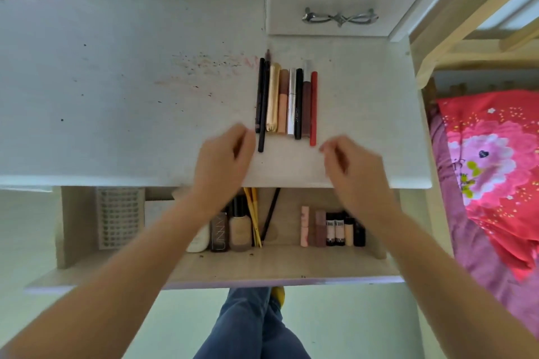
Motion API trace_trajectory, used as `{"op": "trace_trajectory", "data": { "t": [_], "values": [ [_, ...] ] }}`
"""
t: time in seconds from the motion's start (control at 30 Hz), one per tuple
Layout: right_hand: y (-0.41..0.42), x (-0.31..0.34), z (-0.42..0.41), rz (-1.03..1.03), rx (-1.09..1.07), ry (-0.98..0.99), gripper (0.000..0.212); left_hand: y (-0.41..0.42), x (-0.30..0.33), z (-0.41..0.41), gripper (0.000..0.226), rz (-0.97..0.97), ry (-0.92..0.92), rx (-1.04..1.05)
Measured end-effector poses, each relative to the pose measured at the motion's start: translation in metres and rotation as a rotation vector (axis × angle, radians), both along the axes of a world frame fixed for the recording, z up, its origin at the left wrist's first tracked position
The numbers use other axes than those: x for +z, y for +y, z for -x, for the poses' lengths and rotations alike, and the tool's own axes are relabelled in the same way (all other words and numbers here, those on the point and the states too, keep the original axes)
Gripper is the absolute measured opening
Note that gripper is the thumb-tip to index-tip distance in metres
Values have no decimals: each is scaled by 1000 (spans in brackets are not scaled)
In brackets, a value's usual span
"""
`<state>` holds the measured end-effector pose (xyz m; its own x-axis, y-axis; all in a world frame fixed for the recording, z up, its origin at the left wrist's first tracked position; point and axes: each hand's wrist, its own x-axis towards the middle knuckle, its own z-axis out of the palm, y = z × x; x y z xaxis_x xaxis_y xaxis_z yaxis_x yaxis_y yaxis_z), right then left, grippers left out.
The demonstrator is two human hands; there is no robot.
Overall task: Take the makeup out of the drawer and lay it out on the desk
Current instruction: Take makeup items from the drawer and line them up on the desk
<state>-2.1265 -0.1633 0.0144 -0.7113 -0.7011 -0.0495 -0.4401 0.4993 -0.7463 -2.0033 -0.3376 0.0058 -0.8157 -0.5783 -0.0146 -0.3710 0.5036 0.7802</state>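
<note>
Already a row of makeup sticks (287, 100) lies on the bench (116, 90); both hands, left (223, 156) and right (351, 166), hover loosely curled, holding nothing, while bottles (233, 230) remain in the open drawer (262, 268).

1. One head-worn wide-angle view looks steeply down from above the seated person's lap.
2. It faces forward over the open pale wooden drawer (262, 265) towards the white table (116, 81) at 12 o'clock.
3. Both sit close, within arm's reach.
</note>
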Motion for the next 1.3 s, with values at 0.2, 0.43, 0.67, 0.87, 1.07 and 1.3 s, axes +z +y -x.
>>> {"op": "trace_trajectory", "data": {
  "t": [0.2, 0.43, 0.67, 0.87, 1.07, 1.3],
  "values": [
    [38, -79, -60, -692, 156, -123, 25, 73, -78, -46, 32, -29, -565, -233],
    [12, -115, -63, -770, 86, -87, 14, 77, -120, 0, 37, 220, -860, -218],
    [16, -102, -68, -657, 27, -152, 26, 76, -101, -8, 21, 117, -750, -229],
    [36, -19, -41, -270, 77, -110, 23, 50, -16, -47, 6, -4, -215, -285],
    [-12, 37, 55, 18, -155, -37, 17, -57, 42, 19, 6, -43, -69, 57],
    [-70, 4, 95, -215, -192, -55, 25, -91, 9, 102, 20, -95, -314, 88]
  ]
}}
